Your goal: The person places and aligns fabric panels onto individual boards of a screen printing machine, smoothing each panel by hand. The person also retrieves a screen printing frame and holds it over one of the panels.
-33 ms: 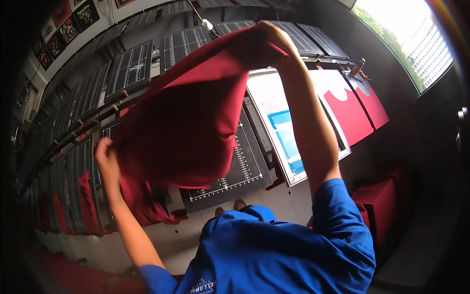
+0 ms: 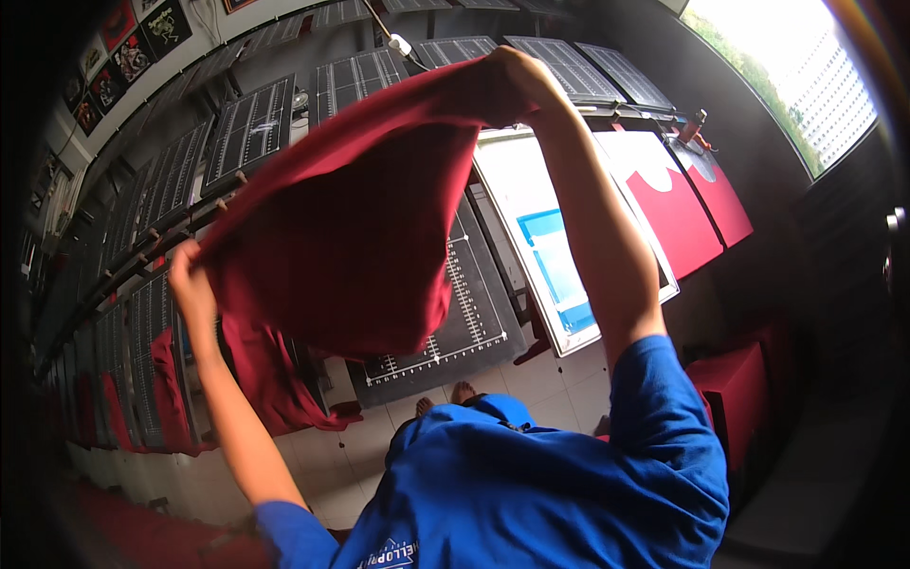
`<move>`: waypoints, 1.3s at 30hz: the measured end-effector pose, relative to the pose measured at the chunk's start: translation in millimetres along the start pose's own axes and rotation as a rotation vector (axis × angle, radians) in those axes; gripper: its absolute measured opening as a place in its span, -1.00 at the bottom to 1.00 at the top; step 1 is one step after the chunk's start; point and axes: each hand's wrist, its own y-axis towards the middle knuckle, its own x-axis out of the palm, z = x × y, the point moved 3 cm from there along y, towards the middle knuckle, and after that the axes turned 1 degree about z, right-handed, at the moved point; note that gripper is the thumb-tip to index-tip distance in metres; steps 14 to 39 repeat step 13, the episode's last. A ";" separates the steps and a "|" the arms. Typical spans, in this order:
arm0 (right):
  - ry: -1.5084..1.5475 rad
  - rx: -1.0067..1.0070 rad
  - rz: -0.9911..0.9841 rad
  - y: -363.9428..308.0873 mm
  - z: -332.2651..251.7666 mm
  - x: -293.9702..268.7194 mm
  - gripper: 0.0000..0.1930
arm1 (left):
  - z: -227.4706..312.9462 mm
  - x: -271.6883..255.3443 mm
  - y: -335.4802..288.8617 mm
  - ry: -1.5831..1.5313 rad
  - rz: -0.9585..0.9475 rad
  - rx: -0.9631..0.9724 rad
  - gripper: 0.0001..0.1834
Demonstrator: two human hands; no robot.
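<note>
A dark red shirt (image 2: 332,247) is spread in the air between my raised hands, its lower part hanging loose. My left hand (image 2: 192,275) grips its left edge, with the fingers closed on the fabric. Farther off and to the right, my right hand (image 2: 519,81) holds a gathered corner of it up high. Below the shirt lies a black board (image 2: 483,313) with white ruled marks, partly covered from sight. To its right, under my right forearm, sits a white-framed screen (image 2: 507,175) with a blue-bordered window.
Red fabric covers two boards (image 2: 678,232) at the right. More dark red cloth (image 2: 270,370) hangs over boards at the left. Rows of ruled black boards (image 2: 248,133) stretch behind, along a rail. A bottle (image 2: 693,126) stands at the far right, near the window.
My left hand has moved a little left and up, drawing the shirt's left edge outward. The shirt's lower hem has risen slightly. My right hand has barely shifted.
</note>
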 end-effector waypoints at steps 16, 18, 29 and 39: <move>0.460 -0.400 0.075 -120.4 -31.5 -79.6 -0.44 | 111.6 -91.8 -106.5 -0.614 0.282 -0.034 -0.81; 0.460 -0.400 0.075 -120.4 -31.5 -79.6 -0.44 | 111.6 -91.8 -106.5 -0.614 0.282 -0.034 -0.81; 0.460 -0.400 0.075 -120.4 -31.5 -79.6 -0.44 | 111.6 -91.8 -106.5 -0.614 0.282 -0.034 -0.81; 0.460 -0.400 0.075 -120.4 -31.5 -79.6 -0.44 | 111.6 -91.8 -106.5 -0.614 0.282 -0.034 -0.81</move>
